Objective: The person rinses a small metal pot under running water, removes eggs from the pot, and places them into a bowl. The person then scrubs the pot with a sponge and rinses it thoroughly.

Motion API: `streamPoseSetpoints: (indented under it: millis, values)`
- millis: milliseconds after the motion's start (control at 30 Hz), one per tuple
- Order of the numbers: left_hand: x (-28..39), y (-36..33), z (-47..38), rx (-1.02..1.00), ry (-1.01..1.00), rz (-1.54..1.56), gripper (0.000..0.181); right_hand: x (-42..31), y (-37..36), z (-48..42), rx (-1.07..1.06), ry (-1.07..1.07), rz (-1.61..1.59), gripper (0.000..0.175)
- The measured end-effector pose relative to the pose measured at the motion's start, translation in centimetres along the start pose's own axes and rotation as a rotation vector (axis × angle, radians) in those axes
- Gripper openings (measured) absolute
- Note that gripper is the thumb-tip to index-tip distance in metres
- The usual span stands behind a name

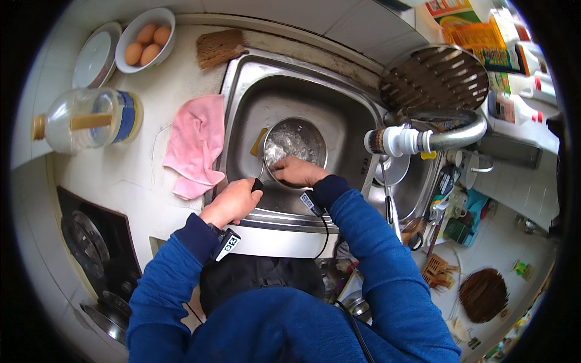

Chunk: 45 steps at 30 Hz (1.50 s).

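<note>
A round metal pan (321, 140) with water in it sits in the left basin of a stainless steel sink (349, 104). My left hand (233, 202) is closed around the pan's black handle at the near left of the basin. Inside the pan, by its near rim, are the fingers of my right hand (299, 171); the fingertips are partly hidden, and whether they grip anything cannot be told. A yellow object (258, 141) lies on the basin floor against the pan's left side.
Left of the sink lie a pink cloth (197, 140), a large plastic bottle (86, 120) and a bowl (168, 45) of eggs. The faucet (408, 139) reaches over the divider from the right. A round slotted rack (433, 77) stands behind it. The second basin holds a metal bowl (399, 169).
</note>
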<state>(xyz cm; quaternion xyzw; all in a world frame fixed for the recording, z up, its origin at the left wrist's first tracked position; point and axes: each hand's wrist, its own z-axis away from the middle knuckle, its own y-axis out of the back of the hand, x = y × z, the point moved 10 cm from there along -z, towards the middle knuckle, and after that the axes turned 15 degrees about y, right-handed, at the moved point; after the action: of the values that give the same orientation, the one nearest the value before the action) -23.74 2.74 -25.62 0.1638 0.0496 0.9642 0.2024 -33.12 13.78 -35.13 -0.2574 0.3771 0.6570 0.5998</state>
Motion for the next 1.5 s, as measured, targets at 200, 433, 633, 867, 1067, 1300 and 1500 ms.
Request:
streamPoseSetpoints:
  millis: [200,433,633,867,1067,1300,1500]
  values:
    - [0.1,-0.1,-0.2,0.022,0.018,-0.043,0.032,0.1,-0.6,-1.0,0.145,-0.082,-0.451,0.028]
    - [0.2,-0.5,-0.3,-0.016,0.036,-0.128,0.042,2.5,4.5,-2.0,1.161,0.139,-1.671,0.012]
    - [0.4,-0.5,-0.1,-0.004,-0.014,-0.038,0.035,8.7,3.5,2.0,1.731,0.152,-1.947,0.028]
    - [0.4,-0.5,-0.3,-0.013,0.0,-0.07,0.034,7.3,2.8,-2.6,1.46,-0.109,-1.751,0.032]
    - [0.3,-0.6,-0.4,-0.009,-0.009,-0.066,0.034,2.6,0.8,-3.3,0.721,-0.17,-1.071,0.021]
    - [0.5,-0.5,0.0,-0.032,-0.001,-0.042,0.034,3.1,0.0,-0.8,0.004,-0.075,0.202,0.041]
    - [0.2,-0.4,-0.3,-0.02,-0.009,-0.027,0.031,6.2,3.4,-1.3,0.251,-0.147,0.183,0.041]
